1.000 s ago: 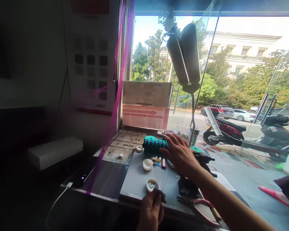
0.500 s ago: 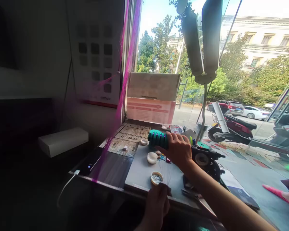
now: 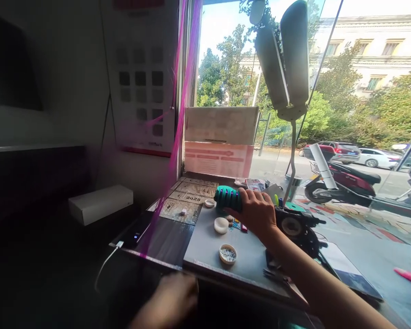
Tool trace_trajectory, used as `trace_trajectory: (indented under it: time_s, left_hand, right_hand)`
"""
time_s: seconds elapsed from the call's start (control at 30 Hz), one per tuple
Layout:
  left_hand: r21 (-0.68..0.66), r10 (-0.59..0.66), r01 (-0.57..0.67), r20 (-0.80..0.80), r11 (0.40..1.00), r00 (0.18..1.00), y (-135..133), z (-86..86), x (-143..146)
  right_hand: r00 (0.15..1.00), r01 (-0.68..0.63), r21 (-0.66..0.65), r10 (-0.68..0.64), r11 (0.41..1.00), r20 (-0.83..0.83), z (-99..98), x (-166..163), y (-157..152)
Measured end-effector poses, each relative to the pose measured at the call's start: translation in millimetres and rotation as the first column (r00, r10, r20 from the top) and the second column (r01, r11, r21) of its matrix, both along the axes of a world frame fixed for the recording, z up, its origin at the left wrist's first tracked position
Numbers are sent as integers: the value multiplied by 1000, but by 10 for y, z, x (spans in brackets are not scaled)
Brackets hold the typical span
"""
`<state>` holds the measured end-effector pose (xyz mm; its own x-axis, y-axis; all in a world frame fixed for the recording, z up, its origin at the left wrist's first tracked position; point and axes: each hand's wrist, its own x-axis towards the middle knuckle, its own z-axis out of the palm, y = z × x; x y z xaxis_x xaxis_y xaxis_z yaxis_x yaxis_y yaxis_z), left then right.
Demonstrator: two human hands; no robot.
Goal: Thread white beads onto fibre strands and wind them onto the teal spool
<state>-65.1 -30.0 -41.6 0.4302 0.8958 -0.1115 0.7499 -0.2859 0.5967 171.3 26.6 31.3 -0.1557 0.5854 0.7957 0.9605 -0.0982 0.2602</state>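
My right hand (image 3: 256, 214) reaches across the grey mat (image 3: 205, 249) and wraps its fingers round a teal ribbed holder (image 3: 228, 197) at the back of the desk. My left hand (image 3: 171, 301) is low, below the desk's front edge, blurred by motion, so its fingers cannot be read. A small bowl of pale beads (image 3: 228, 254) sits on the mat near the front. A white round lid (image 3: 221, 225) lies further back, beside small coloured bits just under my right hand.
A desk lamp (image 3: 284, 64) hangs over the desk on a thin stem. Pliers (image 3: 277, 276) lie at the mat's right edge, next to a black device (image 3: 296, 226). A phone on a cable (image 3: 133, 235) lies left. Pink strands (image 3: 178, 123) hang by the window.
My right hand went from hovering open to gripping the teal holder. My left hand left the thin strands by the bead bowl and dropped below the desk edge. The view shifted left.
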Motion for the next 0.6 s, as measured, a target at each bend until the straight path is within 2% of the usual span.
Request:
trace_trajectory:
  time_s: [0.03, 0.07, 0.1, 0.13, 0.17, 0.23, 0.3, 0.33, 0.47, 0.53, 0.6]
  left_hand:
    - [165, 108, -119, 74, 979, 991, 76, 168, -13]
    - [319, 183, -250, 226, 914, 957, 168, 323, 19]
    - [384, 231, -374, 368, 844, 900, 274, 455, 87]
    - [402, 216, -450, 507, 797, 835, 388, 560, 181]
    - [389, 150, -455, 605, 801, 782, 503, 635, 288]
    - [244, 123, -395, 698, 886, 706, 694, 717, 486]
    - [131, 122, -302, 714, 944, 690, 781, 738, 603]
    - [123, 112, -279, 709, 952, 696, 774, 735, 624]
    - [239, 9, -261, 721, 936, 693, 520, 668, 567]
    - [177, -39, -167, 791, 970, 610, 408, 633, 543]
    - [61, -31, -47, 878, 997, 477, 390, 650, 545]
  right_hand:
    - [1000, 1, -1, -1, 1000, -1, -2, -3, -1]
    - [1000, 4, -2, -4, 1000, -2, -4, -8, -2]
    - [1000, 8, -4, -8, 1000, -2, -4, -13, -2]
    - [1000, 11, -6, -11, 1000, 0, -4, -19, -3]
    - [1000, 10, -8, -10, 1000, 3, -2, -25, -3]
    - [1000, 4, -14, -4, 1000, 4, 3, -36, -3]
    - [1000, -4, -19, 4, 1000, 3, 7, -41, -2]
    - [1000, -4, -20, 4, 1000, 1, 7, -42, -2]
    - [1000, -5, -17, 5, 1000, 3, -3, -31, 2]
    - [1000, -4, -12, 4, 1000, 1, -8, -25, 4]
    - [1000, -4, -13, 4, 1000, -2, -7, -23, 5]
